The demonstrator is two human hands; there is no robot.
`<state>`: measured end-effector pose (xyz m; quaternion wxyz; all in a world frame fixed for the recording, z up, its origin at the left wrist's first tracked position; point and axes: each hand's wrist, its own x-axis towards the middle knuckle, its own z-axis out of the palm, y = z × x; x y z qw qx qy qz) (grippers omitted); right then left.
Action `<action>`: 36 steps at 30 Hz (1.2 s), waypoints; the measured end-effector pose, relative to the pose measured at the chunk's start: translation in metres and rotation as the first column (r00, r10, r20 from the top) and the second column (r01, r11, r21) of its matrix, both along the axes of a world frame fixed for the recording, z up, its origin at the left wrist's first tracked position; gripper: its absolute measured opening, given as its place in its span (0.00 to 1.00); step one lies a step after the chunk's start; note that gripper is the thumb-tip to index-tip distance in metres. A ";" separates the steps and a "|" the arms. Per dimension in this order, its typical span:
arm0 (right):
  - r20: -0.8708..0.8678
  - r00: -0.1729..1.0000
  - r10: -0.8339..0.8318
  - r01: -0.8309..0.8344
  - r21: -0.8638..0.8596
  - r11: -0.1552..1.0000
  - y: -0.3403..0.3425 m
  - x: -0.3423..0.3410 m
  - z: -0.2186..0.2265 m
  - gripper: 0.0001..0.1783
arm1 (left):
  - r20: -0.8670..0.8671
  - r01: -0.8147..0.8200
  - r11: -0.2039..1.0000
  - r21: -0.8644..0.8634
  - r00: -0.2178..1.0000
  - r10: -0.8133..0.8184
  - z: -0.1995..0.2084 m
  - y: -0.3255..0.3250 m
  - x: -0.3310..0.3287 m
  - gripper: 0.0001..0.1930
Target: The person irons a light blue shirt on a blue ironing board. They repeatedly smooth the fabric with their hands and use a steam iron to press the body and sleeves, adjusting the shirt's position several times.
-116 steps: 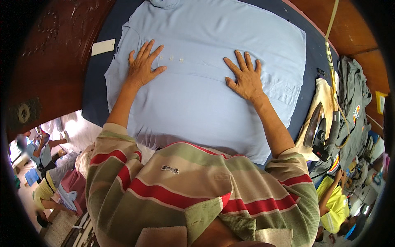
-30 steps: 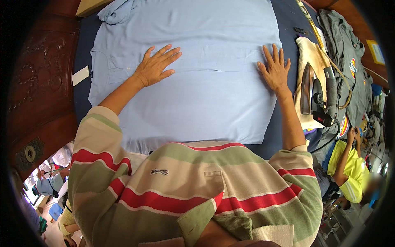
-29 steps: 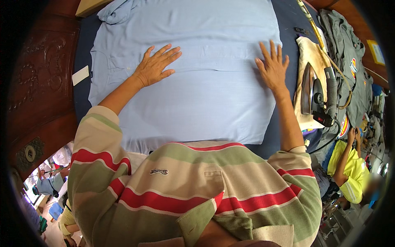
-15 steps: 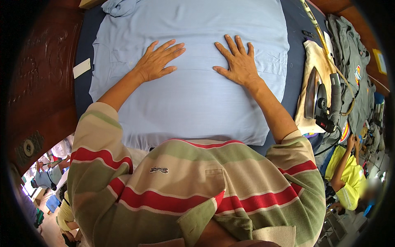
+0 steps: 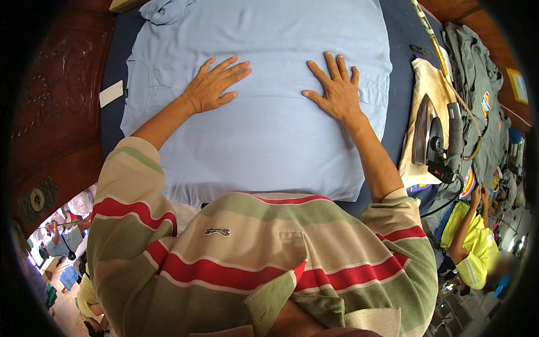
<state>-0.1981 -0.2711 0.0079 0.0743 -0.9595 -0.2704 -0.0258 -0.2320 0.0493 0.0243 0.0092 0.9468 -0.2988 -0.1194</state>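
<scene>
A light blue garment (image 5: 252, 146) is spread over the dark blue ironing surface (image 5: 115, 62), with a bunched part (image 5: 165, 11) at its far left. My left hand (image 5: 216, 87) lies flat on the cloth left of centre, fingers spread toward the right. Right of centre, my right hand (image 5: 337, 90) rests flat on the same cloth, its fingers apart and pointing away from me. Neither hand holds anything. Faint creases show in the cloth beside both hands.
A steam iron (image 5: 435, 137) stands on a cream cloth pad (image 5: 418, 84) at the right, its hose (image 5: 432, 33) running upward. Dark grey garments (image 5: 474, 73) lie beyond it. A white tag (image 5: 111, 94) is at the left edge, near carved wood (image 5: 62, 106). A person in yellow (image 5: 471, 241) is at lower right.
My right hand has slid a little to the right and slightly toward me over the cloth. The left hand has stayed almost where it was.
</scene>
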 end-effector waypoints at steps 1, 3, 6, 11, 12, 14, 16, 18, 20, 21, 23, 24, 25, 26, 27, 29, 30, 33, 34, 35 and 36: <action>0.014 1.000 0.001 -0.001 0.007 1.000 -0.002 -0.001 -0.002 0.39 | -0.010 -0.005 1.000 0.003 1.000 0.005 0.000 0.000 -0.001 0.32; 0.013 1.000 0.015 -0.016 0.052 0.999 -0.008 0.000 -0.001 0.39 | 0.002 -0.010 1.000 0.013 1.000 0.010 0.000 0.000 0.000 0.32; 0.073 0.997 0.014 -0.019 0.067 0.998 -0.031 0.008 0.021 0.42 | 0.010 -0.029 1.000 0.007 1.000 0.029 -0.003 0.002 -0.002 0.32; 0.516 0.681 -0.520 0.658 -0.119 0.743 -0.194 0.003 0.118 0.38 | 0.049 -0.025 1.000 -0.015 0.998 0.026 -0.005 0.004 -0.005 0.31; 0.476 0.703 -0.529 0.668 -0.184 0.721 -0.220 -0.007 0.122 0.38 | 0.065 -0.022 1.000 -0.009 0.998 0.023 -0.006 0.004 -0.005 0.29; 0.244 0.732 -0.636 0.680 -0.206 0.703 -0.256 -0.005 0.128 0.40 | 0.075 -0.021 1.000 0.000 0.997 0.021 -0.007 0.003 -0.005 0.28; 0.143 0.749 -0.647 0.663 -0.131 0.737 -0.282 0.004 0.132 0.37 | 0.059 -0.025 1.000 -0.001 0.998 0.025 -0.005 0.003 -0.005 0.28; -0.216 0.585 -0.782 0.796 -0.030 0.604 -0.305 0.012 0.135 0.32 | 0.027 -0.035 0.999 -0.026 0.999 0.036 -0.004 0.003 -0.006 0.28; -0.369 0.453 -0.812 0.865 -0.040 0.501 -0.306 0.013 0.138 0.29 | 0.003 -0.045 0.997 -0.067 0.999 0.046 -0.005 0.004 -0.007 0.28; -0.342 0.432 -0.834 0.874 -0.070 0.481 -0.302 0.012 0.139 0.29 | -0.005 -0.048 0.994 -0.095 0.999 0.048 -0.005 0.004 -0.007 0.28; -0.213 0.469 -0.857 0.850 -0.156 0.504 -0.311 0.002 0.138 0.27 | 0.014 -0.023 0.992 -0.122 1.000 0.025 -0.007 0.002 -0.002 0.28; -0.255 0.542 -0.800 0.796 -0.148 0.587 -0.294 0.004 0.142 0.27 | 0.027 -0.015 0.995 -0.101 0.999 0.018 -0.007 0.002 -0.001 0.27; -0.303 0.606 -0.736 0.736 -0.139 0.663 -0.258 0.000 0.147 0.27 | 0.034 -0.006 0.997 -0.075 0.999 0.008 -0.007 0.005 -0.004 0.27; -0.272 0.744 -0.611 0.605 -0.113 0.788 -0.233 -0.003 0.152 0.28 | 0.025 -0.016 0.997 -0.071 1.000 0.018 -0.008 0.005 -0.005 0.27; -0.238 0.850 -0.469 0.462 -0.090 0.882 -0.206 -0.003 0.154 0.29 | 0.019 -0.016 0.998 -0.065 1.000 0.017 -0.007 0.005 -0.004 0.27; -0.235 0.921 -0.311 0.287 -0.130 0.949 -0.130 0.006 0.163 0.29 | 0.014 -0.024 0.999 -0.041 1.000 0.025 -0.004 0.005 -0.005 0.27; -0.226 0.943 -0.243 0.216 -0.138 0.967 -0.097 0.008 0.163 0.29 | 0.016 -0.027 0.999 -0.021 1.000 0.027 -0.002 0.004 -0.005 0.27; -0.338 0.933 -0.122 0.071 -0.159 0.985 -0.018 0.025 0.161 0.26 | 0.035 -0.016 0.999 -0.030 0.999 0.018 -0.004 0.007 -0.005 0.30; -0.326 0.945 -0.027 -0.025 -0.155 0.988 0.009 0.027 0.162 0.25 | 0.042 -0.017 0.999 -0.043 0.999 0.019 -0.005 0.009 -0.006 0.31; -0.314 0.947 0.069 -0.121 -0.150 0.981 0.032 0.028 0.159 0.24 | 0.035 -0.024 0.998 -0.053 0.999 0.026 -0.007 0.010 -0.006 0.31; -0.332 0.937 0.107 -0.165 -0.154 0.974 0.050 0.029 0.155 0.23 | 0.032 -0.029 0.997 -0.073 0.999 0.032 -0.008 0.010 -0.005 0.32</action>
